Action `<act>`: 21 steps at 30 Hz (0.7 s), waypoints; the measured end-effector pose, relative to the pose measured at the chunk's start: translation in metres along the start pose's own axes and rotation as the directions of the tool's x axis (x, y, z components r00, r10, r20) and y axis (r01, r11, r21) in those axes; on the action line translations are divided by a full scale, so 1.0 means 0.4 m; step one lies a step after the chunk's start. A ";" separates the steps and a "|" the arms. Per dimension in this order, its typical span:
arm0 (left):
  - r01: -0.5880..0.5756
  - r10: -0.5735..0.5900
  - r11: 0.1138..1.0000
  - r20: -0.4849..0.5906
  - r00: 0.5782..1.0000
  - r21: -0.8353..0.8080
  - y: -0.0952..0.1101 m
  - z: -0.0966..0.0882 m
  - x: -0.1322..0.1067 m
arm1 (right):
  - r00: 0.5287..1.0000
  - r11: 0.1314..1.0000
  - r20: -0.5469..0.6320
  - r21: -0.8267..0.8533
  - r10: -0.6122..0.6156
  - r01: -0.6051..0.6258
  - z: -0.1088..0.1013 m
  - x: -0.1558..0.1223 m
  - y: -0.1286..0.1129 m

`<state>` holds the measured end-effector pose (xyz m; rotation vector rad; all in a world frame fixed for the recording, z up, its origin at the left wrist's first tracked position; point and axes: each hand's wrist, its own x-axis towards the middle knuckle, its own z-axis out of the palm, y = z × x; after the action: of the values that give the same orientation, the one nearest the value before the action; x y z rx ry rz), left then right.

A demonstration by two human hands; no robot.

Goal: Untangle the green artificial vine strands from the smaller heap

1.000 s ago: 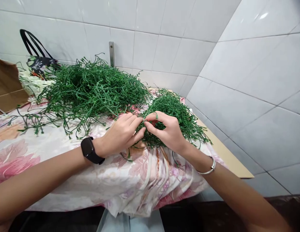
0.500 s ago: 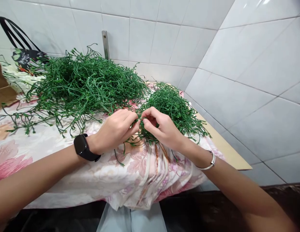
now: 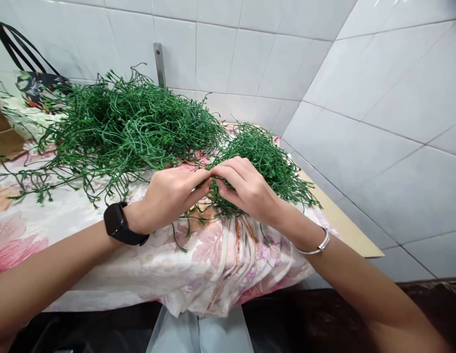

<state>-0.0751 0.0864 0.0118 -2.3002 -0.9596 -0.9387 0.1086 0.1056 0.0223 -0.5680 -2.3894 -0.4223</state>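
Observation:
My left hand (image 3: 175,196), with a black watch (image 3: 119,223) at the wrist, is closed in a pinch on a thin green stem (image 3: 204,182), mostly hidden by the fingers. My right hand (image 3: 246,189) wears a silver bangle (image 3: 319,243) at its wrist and pinches at the same spot, its fingertips touching those of the left. Just behind the right hand lies a small heap of green artificial stems (image 3: 265,157). A larger heap of the same branching stems (image 3: 136,125) spreads behind the left hand.
A floral cloth (image 3: 139,274) covers the table, with a bare board edge (image 3: 345,225) at right. Far left are a black floral bag (image 3: 38,83), white flowers (image 3: 27,117) and a brown carton (image 3: 5,139). White tiled walls (image 3: 216,54) stand behind and to the right.
The right hand's fingers have come forward over the left fingertips, covering the gap between the hands. My left wrist has shifted slightly left. Both heaps look unchanged.

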 end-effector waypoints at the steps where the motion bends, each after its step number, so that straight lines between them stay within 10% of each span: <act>1: -0.007 0.007 1.000 0.000 1.000 0.003 0.001 -0.001 0.000 | 1.000 0.999 0.000 -0.038 -0.016 0.016 -0.001 0.000 -0.001; 8: 0.015 0.046 0.941 0.170 0.984 -0.338 0.007 -0.031 0.015 | 1.000 1.000 0.019 0.012 -0.001 0.000 -0.009 0.004 -0.020; 16: 0.558 0.168 0.307 0.621 0.765 -0.771 -0.031 -0.040 0.042 | 0.951 0.713 0.305 0.655 0.051 -0.248 -0.029 0.008 -0.025; 21: 0.627 0.182 0.109 0.636 0.750 -0.771 -0.029 -0.026 0.039 | 0.921 0.469 0.384 0.802 0.069 -0.370 -0.032 0.008 -0.030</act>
<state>-0.0799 0.0937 0.0319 -3.9608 -1.1698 -1.2060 0.1069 0.0908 0.0318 -0.4480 -2.3466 1.0602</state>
